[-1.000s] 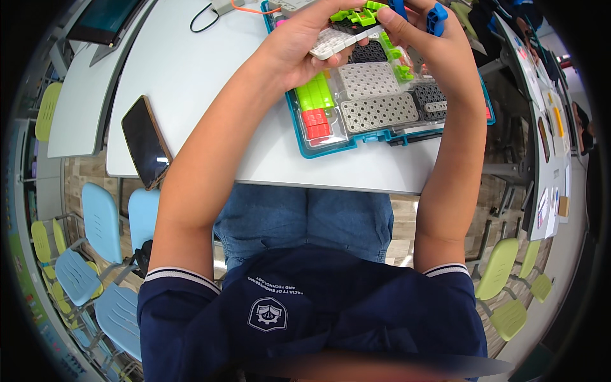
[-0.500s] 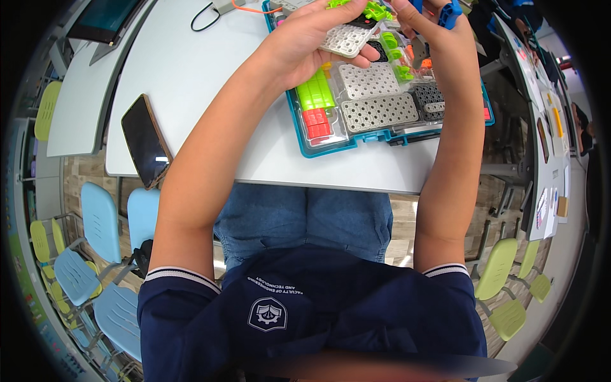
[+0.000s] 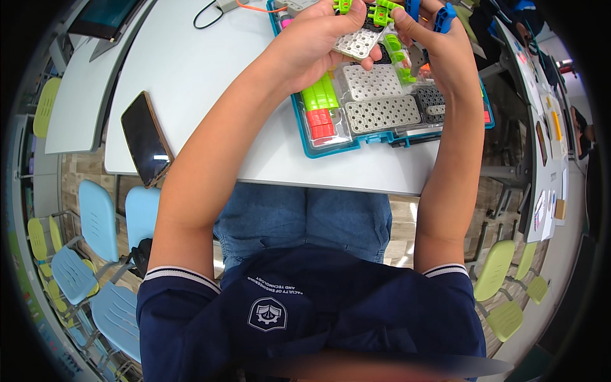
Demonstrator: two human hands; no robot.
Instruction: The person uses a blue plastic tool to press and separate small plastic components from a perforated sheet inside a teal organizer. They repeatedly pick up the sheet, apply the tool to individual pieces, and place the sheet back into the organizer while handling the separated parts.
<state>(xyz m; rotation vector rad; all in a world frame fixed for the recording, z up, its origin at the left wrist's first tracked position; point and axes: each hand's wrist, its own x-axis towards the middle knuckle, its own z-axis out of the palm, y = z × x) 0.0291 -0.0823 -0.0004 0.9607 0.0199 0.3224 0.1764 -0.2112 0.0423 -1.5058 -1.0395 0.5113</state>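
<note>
At the top edge of the view my left hand [image 3: 309, 48] is closed on a white perforated building plate [image 3: 357, 44], its thumb on top. Bright green connector pieces [image 3: 384, 13] and dark parts sit on the plate's far side. Close by on the right, my right hand [image 3: 443, 48] is closed around a blue plastic part [image 3: 445, 19], and its thumb reaches the green pieces. A grey piece [image 3: 417, 58] shows below the right fingers. Both hands are above a teal-rimmed parts tray [image 3: 331, 151]; the upper frame edge cuts off some fingers.
The tray holds grey perforated plates [image 3: 383, 113], green blocks [image 3: 319, 94] and red blocks [image 3: 320, 124]. A phone [image 3: 146, 140] lies at the white table's [image 3: 210, 76] left side. A screen [image 3: 105, 22] stands farther left, and blue chairs [image 3: 98, 210] are beyond the near edge.
My left hand has moved slightly right and nearer with the plate. The green pieces now meet my right thumb, while my right hand has barely shifted.
</note>
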